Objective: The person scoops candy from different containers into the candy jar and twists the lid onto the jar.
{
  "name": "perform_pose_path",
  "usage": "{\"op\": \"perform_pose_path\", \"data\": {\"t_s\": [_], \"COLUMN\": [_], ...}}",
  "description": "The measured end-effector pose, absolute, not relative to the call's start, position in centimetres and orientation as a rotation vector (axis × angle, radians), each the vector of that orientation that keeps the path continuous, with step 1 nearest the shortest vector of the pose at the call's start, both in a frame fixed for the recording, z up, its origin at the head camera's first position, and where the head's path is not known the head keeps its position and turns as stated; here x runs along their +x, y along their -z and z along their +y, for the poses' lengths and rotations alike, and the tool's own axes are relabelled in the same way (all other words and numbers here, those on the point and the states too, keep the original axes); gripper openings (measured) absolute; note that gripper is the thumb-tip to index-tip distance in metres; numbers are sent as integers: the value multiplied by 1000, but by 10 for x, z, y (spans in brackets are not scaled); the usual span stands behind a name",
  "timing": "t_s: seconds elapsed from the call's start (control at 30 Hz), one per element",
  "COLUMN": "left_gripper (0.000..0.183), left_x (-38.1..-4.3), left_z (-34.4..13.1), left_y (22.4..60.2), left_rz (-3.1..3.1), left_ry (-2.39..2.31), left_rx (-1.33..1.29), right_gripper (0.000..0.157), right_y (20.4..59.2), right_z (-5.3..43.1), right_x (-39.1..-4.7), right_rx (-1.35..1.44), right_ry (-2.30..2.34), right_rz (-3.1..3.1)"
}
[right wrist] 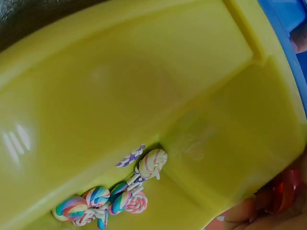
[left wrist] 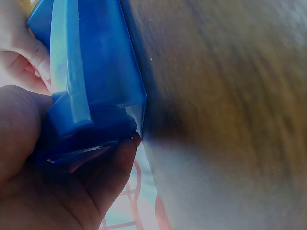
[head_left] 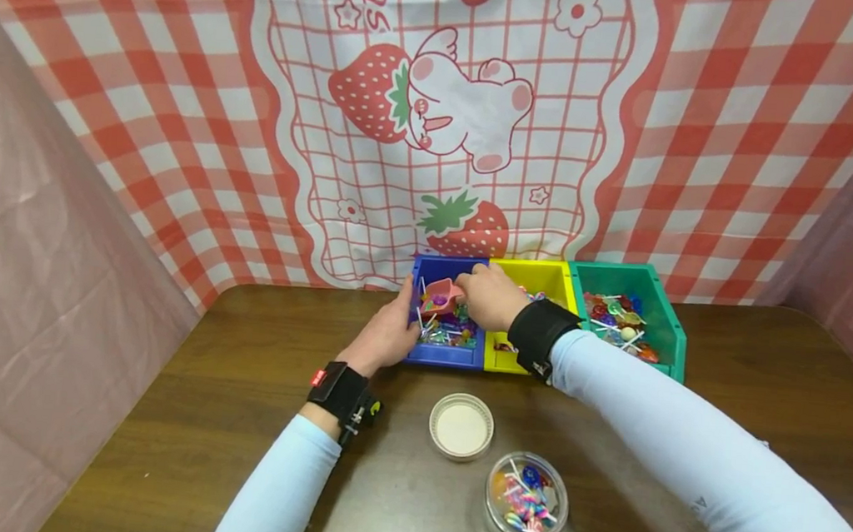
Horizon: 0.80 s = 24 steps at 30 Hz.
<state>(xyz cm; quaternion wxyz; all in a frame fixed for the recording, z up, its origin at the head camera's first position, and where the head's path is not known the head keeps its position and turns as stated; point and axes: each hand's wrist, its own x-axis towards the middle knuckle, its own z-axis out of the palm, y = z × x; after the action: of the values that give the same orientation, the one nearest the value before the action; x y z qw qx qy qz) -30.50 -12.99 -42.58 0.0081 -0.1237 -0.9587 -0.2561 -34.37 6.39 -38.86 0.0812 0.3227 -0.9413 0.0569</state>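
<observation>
My right hand [head_left: 494,298] pinches the handle of a small pink scoop [head_left: 440,288] over the blue bin [head_left: 445,356], where small candy-like charms and white-stemmed lollipop pieces lie. Something purple and yellow shows in the scoop. With my left hand [head_left: 382,335] I grip the blue bin's left side wall; the left wrist view shows fingers against the bin's wall [left wrist: 103,57]. The yellow bin [right wrist: 110,81], beside the blue one, holds several striped lollipop charms [right wrist: 152,163]. Part of my right hand [right wrist: 259,215] appears at that view's lower right corner.
A green bin [head_left: 671,331] with coloured charms adjoins the yellow one on the right. Nearer on the wooden table [head_left: 234,418] lie a round white lid [head_left: 461,429] and a clear jar [head_left: 525,508] partly filled with charms. A checked cloth [head_left: 713,155] hangs behind the bins.
</observation>
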Motion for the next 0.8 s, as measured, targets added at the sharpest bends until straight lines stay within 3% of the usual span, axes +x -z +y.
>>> {"op": "perform_pose_path", "data": {"t_s": [0.5, 0.8], "left_gripper": [80, 80], "left_x": [-305, -305], "left_z": [-130, -130], "left_y": [424, 426], "left_rz": [-2988, -2983], "left_ry": [815, 810], "left_rx": [-392, -398], "right_gripper": [30, 24], "right_y": [382, 384], "right_z": [87, 102], "right_x": [-337, -332], "right_rx": [862, 866], "right_ry": [-625, -794], "right_rz": [-2957, -2923]}}
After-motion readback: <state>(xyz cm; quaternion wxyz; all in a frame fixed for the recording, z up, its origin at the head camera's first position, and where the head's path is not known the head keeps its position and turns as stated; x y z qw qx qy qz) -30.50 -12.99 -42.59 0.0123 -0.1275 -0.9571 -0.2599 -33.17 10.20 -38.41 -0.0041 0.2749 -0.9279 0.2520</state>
